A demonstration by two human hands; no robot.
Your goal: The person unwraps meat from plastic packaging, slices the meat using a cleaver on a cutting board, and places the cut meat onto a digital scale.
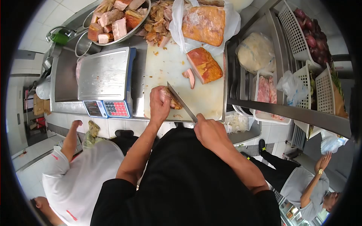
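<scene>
My left hand (160, 103) is closed around a piece of meat (174, 102) at the near edge of the white cutting board (158, 67). In my right hand (209, 130) is the handle of a knife (181, 101). Its blade slants up and left across the board, close against the meat by my left fingers. A thin strip of meat (189, 78) lies beyond the blade, beside a browned slab of meat (204, 64). Farther back, a larger browned slab (203, 26) rests on a white plastic bag (232, 22).
Left of the board stands a scale (105, 75) with a steel plate. A metal bowl of meat chunks (118, 28) and a heap of shredded meat (156, 19) lie behind. Shelves with baskets of onions (313, 37) are on the right. One person (86, 177) stands left, another (305, 184) right.
</scene>
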